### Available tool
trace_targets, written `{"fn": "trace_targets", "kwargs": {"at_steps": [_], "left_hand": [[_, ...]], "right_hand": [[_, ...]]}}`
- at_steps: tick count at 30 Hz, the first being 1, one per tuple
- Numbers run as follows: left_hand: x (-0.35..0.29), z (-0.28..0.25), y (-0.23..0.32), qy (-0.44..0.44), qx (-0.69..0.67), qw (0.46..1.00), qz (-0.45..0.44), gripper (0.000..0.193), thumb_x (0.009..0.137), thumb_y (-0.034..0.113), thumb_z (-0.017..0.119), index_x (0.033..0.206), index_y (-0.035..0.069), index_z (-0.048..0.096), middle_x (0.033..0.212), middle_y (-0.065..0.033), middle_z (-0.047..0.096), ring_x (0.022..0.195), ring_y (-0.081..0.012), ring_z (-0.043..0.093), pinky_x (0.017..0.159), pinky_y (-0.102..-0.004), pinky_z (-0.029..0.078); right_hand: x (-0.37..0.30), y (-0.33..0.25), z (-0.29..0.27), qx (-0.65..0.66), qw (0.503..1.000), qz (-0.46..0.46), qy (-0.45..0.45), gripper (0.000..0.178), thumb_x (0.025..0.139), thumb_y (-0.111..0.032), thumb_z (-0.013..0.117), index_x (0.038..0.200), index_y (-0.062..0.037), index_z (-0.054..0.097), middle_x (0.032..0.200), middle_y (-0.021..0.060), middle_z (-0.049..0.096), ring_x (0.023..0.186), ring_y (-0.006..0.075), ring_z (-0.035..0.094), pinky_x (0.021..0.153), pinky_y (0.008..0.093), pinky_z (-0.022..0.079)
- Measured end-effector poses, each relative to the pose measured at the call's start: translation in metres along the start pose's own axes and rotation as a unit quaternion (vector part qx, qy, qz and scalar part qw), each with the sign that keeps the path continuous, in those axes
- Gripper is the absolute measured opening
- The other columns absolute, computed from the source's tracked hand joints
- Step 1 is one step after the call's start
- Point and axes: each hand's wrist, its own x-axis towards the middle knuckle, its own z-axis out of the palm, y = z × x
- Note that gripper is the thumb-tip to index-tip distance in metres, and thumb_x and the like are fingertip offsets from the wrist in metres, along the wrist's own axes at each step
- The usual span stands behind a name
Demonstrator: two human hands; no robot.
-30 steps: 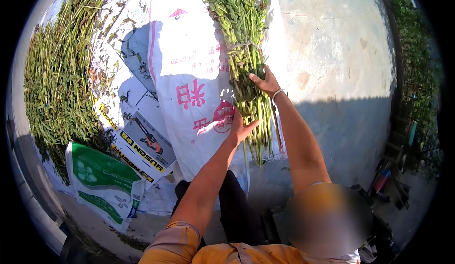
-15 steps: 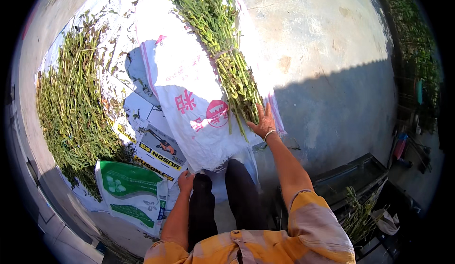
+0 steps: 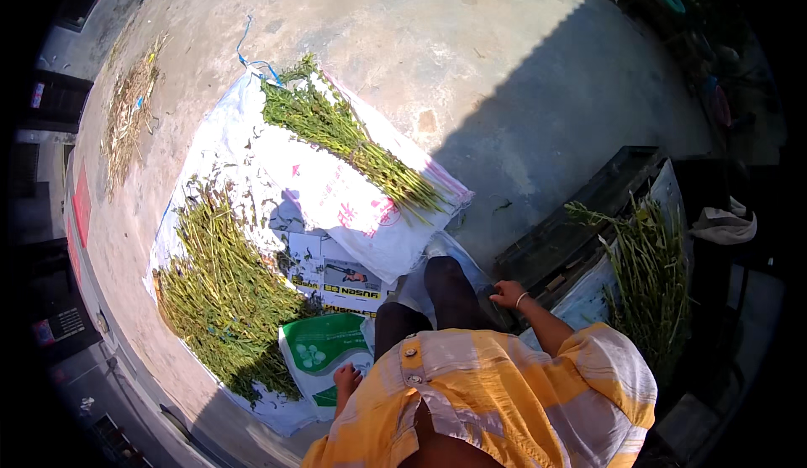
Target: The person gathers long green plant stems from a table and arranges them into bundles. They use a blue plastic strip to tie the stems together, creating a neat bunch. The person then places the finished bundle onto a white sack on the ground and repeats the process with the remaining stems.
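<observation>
My left hand (image 3: pixel 347 378) hangs by my left leg, fingers curled and nothing in them, just above a green and white sack (image 3: pixel 324 346). Beside my right knee is my right hand (image 3: pixel 506 294), its fingers also curled in and empty, close to a long dark trough-like object (image 3: pixel 580 216). A tied bundle of green plant stalks (image 3: pixel 361 153) lies ahead on a white woven sack (image 3: pixel 345 207) with pink print, out of reach of both hands. To the left a large heap of cut stalks (image 3: pixel 223 287) covers part of a pale sheet (image 3: pixel 197 178).
Flattened printed cardboard (image 3: pixel 353 276) lies between the heap and the sack. More leafy stalks (image 3: pixel 643 274) are at my right, with a pale cloth (image 3: pixel 725 226) beyond them. Dry straw (image 3: pixel 130 115) lies on the concrete floor (image 3: pixel 378 14) at far left.
My right hand has left the stalk bundle and drawn back beside my right knee. The view has swung and pulled back, so the bundle looks farther away. My left hand stays near my left leg.
</observation>
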Motion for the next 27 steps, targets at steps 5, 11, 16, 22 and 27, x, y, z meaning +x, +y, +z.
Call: {"fn": "trace_targets", "kwargs": {"at_steps": [5,11,16,22,27], "left_hand": [[-0.051,0.084,0.138,-0.087,0.201,0.949,0.226,0.019,0.084,0.021,0.059,0.085,0.003,0.055,0.077,-0.0036,0.055,0.067,-0.0158,0.058,0.051,-0.0281,0.047],[-0.023,0.137,0.128,-0.28,0.164,0.924,0.204,0.014,0.08,0.015,0.059,0.074,0.004,0.053,0.069,-0.0045,0.053,0.057,-0.0153,0.053,0.05,-0.0251,0.043],[-0.034,0.136,0.067,-0.301,0.527,0.594,0.527,0.02,0.078,0.025,0.063,0.072,0.007,0.056,0.067,-0.0065,0.058,0.058,-0.0205,0.056,0.056,-0.034,0.046],[-0.139,0.238,-0.016,-0.366,0.492,0.688,0.389,0.019,0.079,0.023,0.063,0.079,0.005,0.056,0.071,-0.0072,0.059,0.062,-0.0196,0.057,0.057,-0.0331,0.047],[-0.228,0.282,-0.074,-0.416,0.457,0.681,0.392,0.02,0.08,0.022,0.063,0.085,0.004,0.055,0.074,-0.0079,0.06,0.065,-0.0188,0.059,0.058,-0.0323,0.048]], "right_hand": [[-0.079,0.037,0.051,0.306,0.934,0.007,0.186,0.036,0.076,-0.027,0.067,0.097,0.0017,0.06,0.08,0.0121,0.066,0.065,0.0194,0.064,0.061,0.031,0.052],[-0.193,0.143,0.194,0.42,0.855,0.138,0.272,0.033,0.079,-0.029,0.064,0.099,-0.0024,0.062,0.079,0.0083,0.066,0.064,0.0185,0.063,0.062,0.0326,0.053],[-0.29,0.207,0.368,0.274,0.923,0.18,0.201,0.028,0.082,-0.033,0.056,0.09,-0.0077,0.065,0.074,0.0111,0.065,0.062,0.0258,0.061,0.063,0.0375,0.049],[-0.389,0.211,0.493,0.39,0.877,0.253,0.125,0.028,0.084,-0.032,0.055,0.092,-0.0067,0.063,0.073,0.0095,0.063,0.058,0.0228,0.059,0.057,0.0359,0.048],[-0.422,0.261,0.489,0.384,0.873,0.252,0.165,0.027,0.085,-0.031,0.054,0.093,-0.0059,0.062,0.073,0.0082,0.062,0.055,0.0203,0.058,0.052,0.0346,0.048]]}}
